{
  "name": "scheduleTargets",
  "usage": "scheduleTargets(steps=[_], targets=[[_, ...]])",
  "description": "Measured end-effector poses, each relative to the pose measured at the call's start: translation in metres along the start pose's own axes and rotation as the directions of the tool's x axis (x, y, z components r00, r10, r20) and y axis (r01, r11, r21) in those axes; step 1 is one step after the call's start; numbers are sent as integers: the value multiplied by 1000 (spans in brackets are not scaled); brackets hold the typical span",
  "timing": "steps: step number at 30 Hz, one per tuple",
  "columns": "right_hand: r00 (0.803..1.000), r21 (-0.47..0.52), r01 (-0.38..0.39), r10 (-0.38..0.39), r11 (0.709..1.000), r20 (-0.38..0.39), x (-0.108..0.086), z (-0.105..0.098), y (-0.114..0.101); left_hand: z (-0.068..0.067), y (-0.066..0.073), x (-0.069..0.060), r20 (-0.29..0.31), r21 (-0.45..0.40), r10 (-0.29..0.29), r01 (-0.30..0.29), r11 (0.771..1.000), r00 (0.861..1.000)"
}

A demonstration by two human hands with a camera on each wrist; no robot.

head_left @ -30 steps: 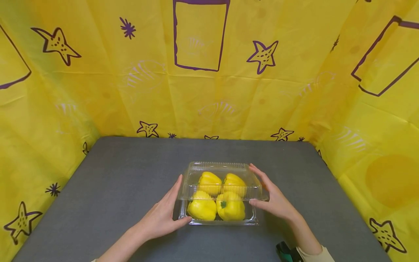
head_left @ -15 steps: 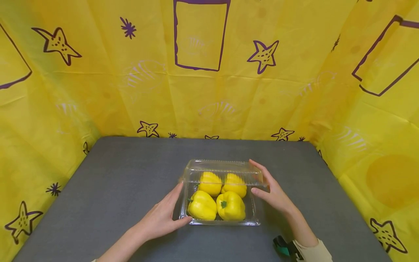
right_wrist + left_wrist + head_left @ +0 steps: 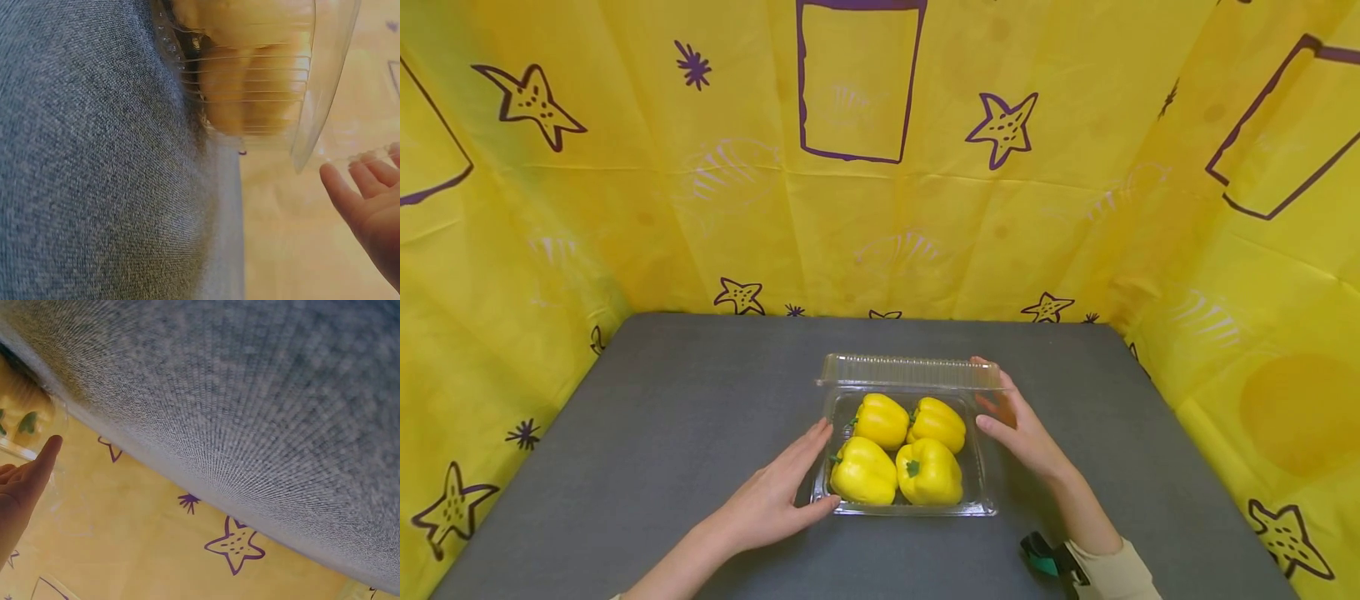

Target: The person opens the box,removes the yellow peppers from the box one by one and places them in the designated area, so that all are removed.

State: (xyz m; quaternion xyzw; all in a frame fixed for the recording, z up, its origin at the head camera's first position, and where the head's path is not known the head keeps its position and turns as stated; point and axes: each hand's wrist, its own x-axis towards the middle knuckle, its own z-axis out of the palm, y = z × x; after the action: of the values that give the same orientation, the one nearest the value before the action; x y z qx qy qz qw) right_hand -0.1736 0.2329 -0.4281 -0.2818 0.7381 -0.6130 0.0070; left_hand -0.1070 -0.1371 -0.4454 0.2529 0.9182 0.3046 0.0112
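Note:
A clear plastic clamshell container (image 3: 917, 509) holds several yellow bell peppers (image 3: 863, 472) in its base. Its ribbed lid (image 3: 913, 372) stands raised at the back. Beside the container's left wall is my left hand (image 3: 771, 498), its fingers fairly straight and the thumb at the front left corner. My right hand (image 3: 1033, 437) is at the lid's right end. Some of its fingers show through the clear plastic, while the thumb points at the container's right side. In the right wrist view the fingers (image 3: 340, 187) are extended near the lid's edge, without curling round it.
The container stands on a grey cloth-covered table (image 3: 715, 400). Yellow printed fabric (image 3: 880, 217) surrounds the table at the back and sides. A dark strap with a green part (image 3: 1040, 557) is on the right wrist, by the sleeve (image 3: 1112, 571).
The lid has swung up and back, uncovering the peppers. My right hand has moved up with it. The left hand stays at the container's left side, its fingers shifted slightly.

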Motion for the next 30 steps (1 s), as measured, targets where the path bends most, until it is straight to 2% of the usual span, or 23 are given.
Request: scheduleTargets(steps=[5,13,17,23,30], targets=[[998,15,-57,57,998,-34,1,2,0,0,0,-1,11,13,10,-10,1000,1000],[999,62,25,-22,998,-47,10,2,6,0,-1,0,30,18,6,-7,1000,1000],[996,85,-2,9,996,-83,14,2,8,0,-1,0,43,9,-8,8,1000,999],[971,48,-107,115,993,-211,24,1,11,-1,0,1,53,4,-26,26,1000,998],[949,63,-138,150,988,-276,33,0,17,-2,0,1,68,-16,-42,44,999,997]])
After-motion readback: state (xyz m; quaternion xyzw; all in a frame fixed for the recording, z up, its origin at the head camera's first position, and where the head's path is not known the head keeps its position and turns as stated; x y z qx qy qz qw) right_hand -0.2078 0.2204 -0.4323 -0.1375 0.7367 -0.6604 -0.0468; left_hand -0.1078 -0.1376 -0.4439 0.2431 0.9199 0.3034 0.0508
